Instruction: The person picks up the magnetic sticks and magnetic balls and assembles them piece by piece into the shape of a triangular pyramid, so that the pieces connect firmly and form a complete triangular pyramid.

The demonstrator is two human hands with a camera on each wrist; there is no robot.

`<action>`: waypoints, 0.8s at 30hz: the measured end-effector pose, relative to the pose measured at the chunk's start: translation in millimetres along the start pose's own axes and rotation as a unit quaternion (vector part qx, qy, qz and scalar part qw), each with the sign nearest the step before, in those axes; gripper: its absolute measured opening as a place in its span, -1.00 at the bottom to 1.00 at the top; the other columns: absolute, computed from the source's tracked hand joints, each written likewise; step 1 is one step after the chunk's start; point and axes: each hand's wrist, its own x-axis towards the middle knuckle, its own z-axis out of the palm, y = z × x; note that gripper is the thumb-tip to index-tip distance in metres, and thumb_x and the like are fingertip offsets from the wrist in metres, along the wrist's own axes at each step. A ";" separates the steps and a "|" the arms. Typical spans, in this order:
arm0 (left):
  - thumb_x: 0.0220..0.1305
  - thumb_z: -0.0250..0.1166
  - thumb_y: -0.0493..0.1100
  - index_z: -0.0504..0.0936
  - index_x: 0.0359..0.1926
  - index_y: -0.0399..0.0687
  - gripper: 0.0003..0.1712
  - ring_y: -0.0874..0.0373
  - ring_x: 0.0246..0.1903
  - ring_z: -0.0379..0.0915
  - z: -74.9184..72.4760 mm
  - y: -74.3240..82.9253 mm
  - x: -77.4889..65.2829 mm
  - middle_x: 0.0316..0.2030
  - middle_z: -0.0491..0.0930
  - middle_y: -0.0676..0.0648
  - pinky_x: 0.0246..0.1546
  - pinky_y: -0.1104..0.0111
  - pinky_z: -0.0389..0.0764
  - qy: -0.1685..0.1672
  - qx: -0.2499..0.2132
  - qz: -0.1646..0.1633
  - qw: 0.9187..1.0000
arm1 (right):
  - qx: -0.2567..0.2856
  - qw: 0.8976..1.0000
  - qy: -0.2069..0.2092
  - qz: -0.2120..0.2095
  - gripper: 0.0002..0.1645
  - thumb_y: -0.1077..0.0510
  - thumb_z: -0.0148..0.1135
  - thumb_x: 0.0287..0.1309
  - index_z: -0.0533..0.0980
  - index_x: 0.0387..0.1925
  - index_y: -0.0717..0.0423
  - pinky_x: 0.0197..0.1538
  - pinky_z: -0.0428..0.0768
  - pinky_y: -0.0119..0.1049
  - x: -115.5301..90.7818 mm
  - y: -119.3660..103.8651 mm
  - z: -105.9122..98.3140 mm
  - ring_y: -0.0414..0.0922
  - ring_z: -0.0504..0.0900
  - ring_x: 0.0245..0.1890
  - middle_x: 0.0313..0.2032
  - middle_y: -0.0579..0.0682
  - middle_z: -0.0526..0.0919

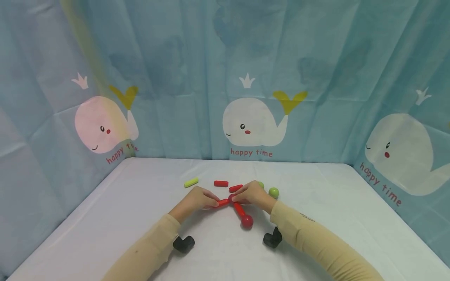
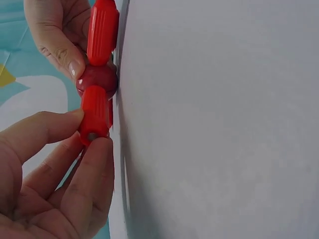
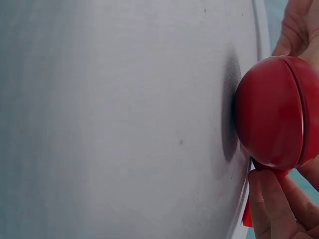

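My left hand point(image 1: 201, 198) pinches a short red ribbed rod point(image 1: 223, 202) between thumb and fingers. In the left wrist view a small grey spot shows on the end of this rod point(image 2: 94, 117). The rod's other end meets a dark red ball point(image 1: 232, 198), which my right hand point(image 1: 252, 194) holds with its thumb and fingers. From that ball a second red rod point(image 1: 239, 209) runs toward me to another red ball point(image 1: 247, 221). This end ball point(image 3: 276, 113) looms large in the right wrist view, with a seam around it.
Beyond the hands lie a yellow-green rod point(image 1: 191, 182), a red rod point(image 1: 221, 183) and another red rod point(image 1: 236, 188). Two green balls, one point(image 1: 274, 192) plain and one point(image 1: 261, 185) partly hidden, sit past my right hand. Black wrist pieces point(image 1: 184, 244) hang below both sleeves over the white table point(image 1: 225, 257).
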 end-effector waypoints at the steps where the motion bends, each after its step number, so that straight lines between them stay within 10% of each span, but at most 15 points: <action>1: 0.12 0.47 -0.10 0.81 -0.21 0.01 -0.80 0.15 -0.19 0.53 1.0 -0.2 0.1 -0.24 0.72 0.02 -0.13 0.33 0.61 0.001 -0.002 -0.001 1.000 | -0.001 1.000 0.001 -0.001 -0.66 0.08 0.55 -0.03 0.75 -0.18 0.12 -0.17 0.68 -0.40 0.1 0.4 0.0 -0.19 0.68 -0.37 -0.17 0.01 0.73; 24: 0.08 0.50 -0.14 0.81 -0.20 0.02 -0.78 0.17 -0.18 0.54 5.6 -4.2 3.7 -0.16 0.72 0.03 -0.09 0.31 0.60 -0.017 -0.049 0.011 0.999 | -0.022 0.999 -0.007 -0.026 -0.70 0.10 0.48 0.07 0.73 -0.16 0.14 -0.06 0.71 -0.25 2.0 -2.6 -25.7 -0.15 0.72 -0.29 -0.19 0.02 0.76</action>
